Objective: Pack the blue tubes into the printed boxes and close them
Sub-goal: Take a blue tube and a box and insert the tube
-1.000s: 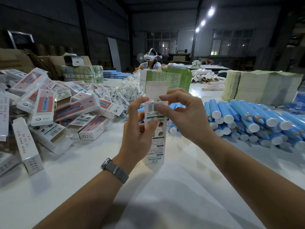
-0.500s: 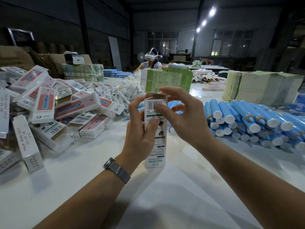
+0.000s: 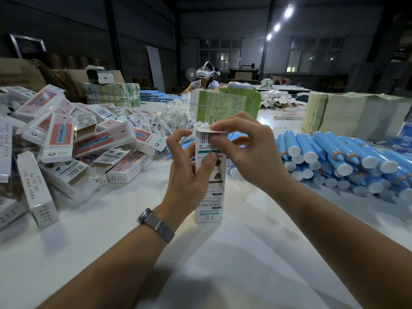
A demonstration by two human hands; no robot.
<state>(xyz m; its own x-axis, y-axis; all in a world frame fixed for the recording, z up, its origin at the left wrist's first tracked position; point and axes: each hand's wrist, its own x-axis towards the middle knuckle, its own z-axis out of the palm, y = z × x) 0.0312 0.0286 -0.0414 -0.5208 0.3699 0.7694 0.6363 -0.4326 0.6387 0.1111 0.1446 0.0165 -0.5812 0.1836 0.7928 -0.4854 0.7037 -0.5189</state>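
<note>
1. Printed box (image 3: 209, 181): stood upright on the white bench (image 3: 93, 253) at centre frame, barcode face toward the camera, top flap folded down over its upper end.
2. Left hand (image 3: 189, 175): gripped the box from its left side, thumb curled across the front panel, the other fingers bent round the left edge near the top.
3. Right hand (image 3: 252, 152): at the box top, fingers curled, thumb pressed on the barcode, forefinger on the flap, pinching the flap closed.
4. Blue tubes (image 3: 338, 159): white-capped, heaped at right of frame.
5. Filled boxes (image 3: 66, 139): piled loosely at left of frame.
6. Flat cartons (image 3: 356, 114): stacked at upper right.
7. Second person (image 3: 206, 80): seated at upper centre, wearing a headset.
</note>
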